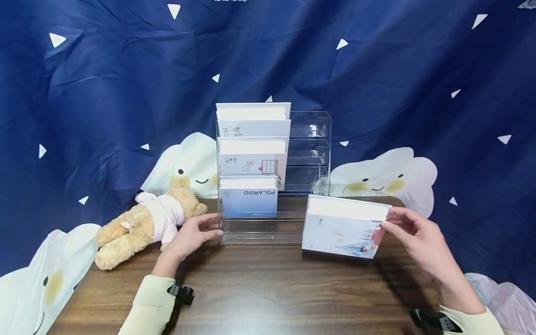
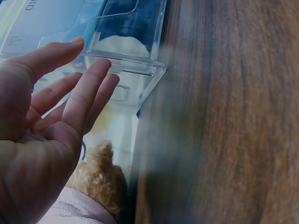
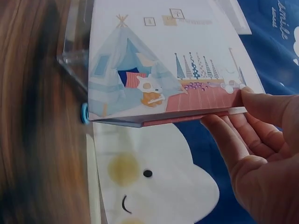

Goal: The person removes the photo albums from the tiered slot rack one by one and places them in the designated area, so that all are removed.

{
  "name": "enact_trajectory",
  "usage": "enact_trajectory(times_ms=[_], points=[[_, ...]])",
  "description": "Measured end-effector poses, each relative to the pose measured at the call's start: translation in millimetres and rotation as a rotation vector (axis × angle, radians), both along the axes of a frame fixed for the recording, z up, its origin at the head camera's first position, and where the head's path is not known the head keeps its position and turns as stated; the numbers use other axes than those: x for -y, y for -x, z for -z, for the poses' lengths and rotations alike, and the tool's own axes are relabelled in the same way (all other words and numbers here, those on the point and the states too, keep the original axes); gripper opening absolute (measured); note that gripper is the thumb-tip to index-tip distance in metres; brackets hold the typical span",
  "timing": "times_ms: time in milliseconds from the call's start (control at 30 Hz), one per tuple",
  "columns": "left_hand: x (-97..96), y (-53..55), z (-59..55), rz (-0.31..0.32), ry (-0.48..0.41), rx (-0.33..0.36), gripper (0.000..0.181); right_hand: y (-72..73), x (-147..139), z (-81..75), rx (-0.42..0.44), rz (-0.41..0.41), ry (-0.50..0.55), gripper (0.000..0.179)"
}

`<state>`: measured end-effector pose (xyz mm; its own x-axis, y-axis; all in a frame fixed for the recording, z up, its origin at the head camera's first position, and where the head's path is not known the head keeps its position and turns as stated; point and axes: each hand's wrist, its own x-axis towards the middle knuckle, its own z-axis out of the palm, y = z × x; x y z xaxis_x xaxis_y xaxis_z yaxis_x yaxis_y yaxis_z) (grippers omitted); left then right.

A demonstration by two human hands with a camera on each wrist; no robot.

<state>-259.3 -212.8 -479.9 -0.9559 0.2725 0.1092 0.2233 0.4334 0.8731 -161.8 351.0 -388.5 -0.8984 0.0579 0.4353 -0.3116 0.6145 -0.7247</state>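
Observation:
My right hand (image 1: 423, 239) holds a white photo album (image 1: 341, 232) by its right edge, thumb on the front cover and fingers behind. A teepee and a small dog are drawn on that cover, best seen in the right wrist view. The album is slightly tilted, in front of the right side of a clear tiered rack (image 1: 251, 238). My left hand (image 1: 193, 237) is at the rack's lower left corner, fingers extended and fingertips right at its side. On the rack's left half stand a blue POLAROID album (image 1: 249, 202) and white albums (image 1: 247, 163) on the tiers behind.
A teddy bear (image 1: 144, 223) in a pale top lies on the wooden table (image 1: 268, 288), left of the rack and close to my left hand. Behind everything hangs a dark blue curtain (image 1: 268, 56) with white triangles and smiling clouds.

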Motion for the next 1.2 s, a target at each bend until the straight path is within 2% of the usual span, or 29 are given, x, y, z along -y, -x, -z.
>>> enact_trajectory(times_ms=[200,367,533,933,1200], points=[[-0.8,-0.7,-0.5,-0.004,0.004,-0.001,0.060,-12.6,-26.1,-0.8,0.012,0.013,0.004,0.026],[1.2,-1.6,-2.0,-0.014,0.011,0.004,0.061,-16.3,-44.6,5.1,0.000,0.021,0.003,0.022],[1.0,-1.5,-1.5,-0.011,0.012,0.004,0.061,-20.5,-59.4,14.1,-0.002,0.040,0.000,0.024],[0.6,-1.2,-2.2,0.000,0.028,-0.012,0.060,-26.0,-78.8,36.9,0.022,0.022,0.023,0.032],[-0.9,-0.2,-2.2,-0.006,0.019,-0.004,0.058,-28.4,-84.2,48.2,0.053,0.038,0.032,0.027]])
